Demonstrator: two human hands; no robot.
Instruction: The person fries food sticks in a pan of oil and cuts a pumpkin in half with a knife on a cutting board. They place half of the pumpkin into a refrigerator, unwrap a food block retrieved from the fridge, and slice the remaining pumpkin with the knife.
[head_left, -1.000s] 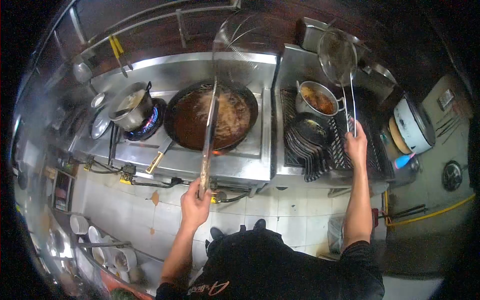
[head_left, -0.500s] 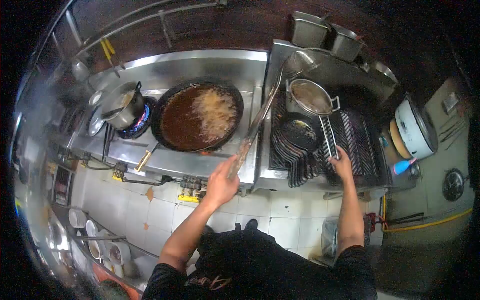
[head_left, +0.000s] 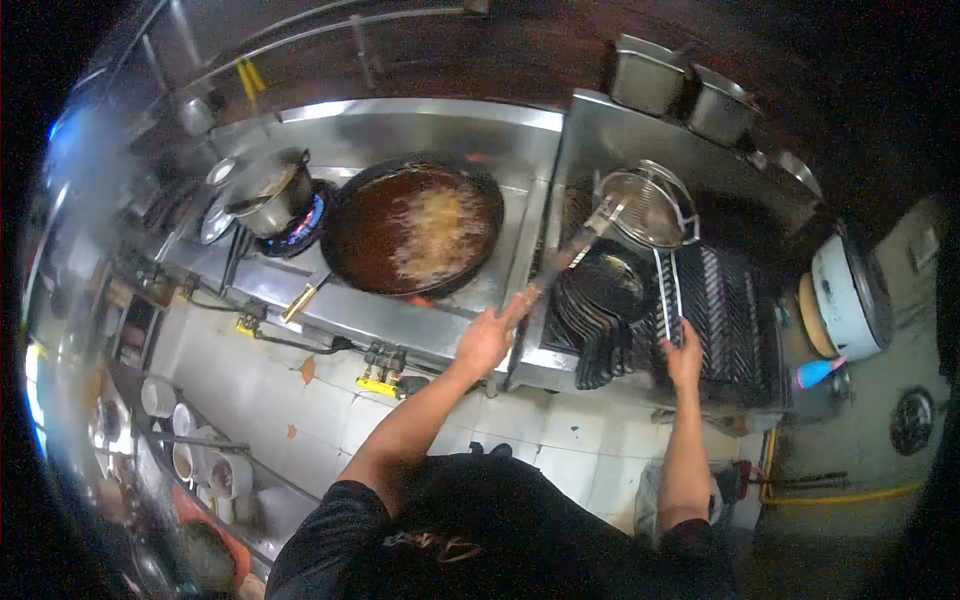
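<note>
Kitchen: steel cooking counter (head_left: 435, 318) across the middle, pale floor tiles (head_left: 590, 450) below it, picture pretty dark and soft at the edges.
My sleeves: black, closest thing to the camera, both forearms reaching forward over the tiles.
Left fingers (head_left: 488, 337): wrapped tight around the handle of a long-handled tool (head_left: 557, 264), just past the front edge of the counter.
Right fingers (head_left: 685, 348): clamped on the end of the strainer's two-rail metal handle, over the grate (head_left: 715, 300).
Skillets: a stack of black skillets (head_left: 605, 285) between my two tools, handles fanned out toward me.
Strainer (head_left: 650, 212): round mesh end sits over the mouth of a metal pot (head_left: 622, 231), just behind the skillets. Can't tell if it's touching the rim.
Long tool: runs up and to the right, metal end over that same pot. Its tip blurs into the mesh, so no clue whether they touch.
Wok (head_left: 420, 170): big black one left of the pot, dark brown oil, with a pale bubbling patch (head_left: 440, 235) on the right half.
Burner: blue flame (head_left: 315, 213) under a second pot (head_left: 285, 207), left of the wok. A wooden-handled utensil (head_left: 301, 303) lies near the front.
Back ledge: two steel containers (head_left: 648, 80) up behind the grate.
</note>
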